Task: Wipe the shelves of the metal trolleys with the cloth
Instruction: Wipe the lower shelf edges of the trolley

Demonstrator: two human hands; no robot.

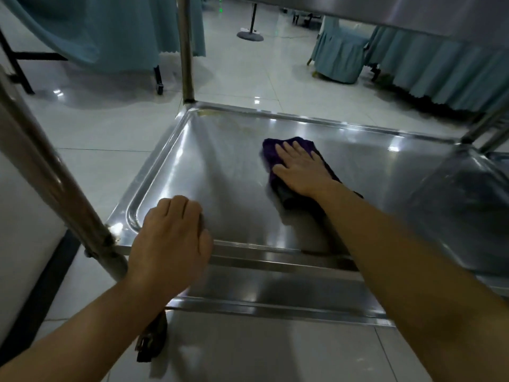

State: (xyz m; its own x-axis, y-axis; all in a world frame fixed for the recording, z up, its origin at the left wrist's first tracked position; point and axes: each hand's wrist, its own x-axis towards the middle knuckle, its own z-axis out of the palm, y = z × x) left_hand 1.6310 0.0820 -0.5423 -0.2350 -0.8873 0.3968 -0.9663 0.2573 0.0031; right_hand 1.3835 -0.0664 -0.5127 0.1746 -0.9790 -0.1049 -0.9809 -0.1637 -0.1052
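A shiny metal trolley shelf [225, 172] with a raised rim fills the middle of the view. On it lies a purple cloth [271, 150], near the shelf's middle. My right hand [300, 168] presses flat on the cloth with straight fingers. My left hand [170, 241] grips the shelf's near rim at its left corner, fingers curled over the edge onto the shelf. A smeared stain [234, 125] shows near the far left corner.
Upright trolley posts stand at the far left corner [186, 51] and near left [55, 175]; an upper shelf [413, 12] overhangs at top right. A castor [153, 340] sits below. Teal-draped tables [446, 70] and a stand base [250, 36] occupy the tiled floor beyond.
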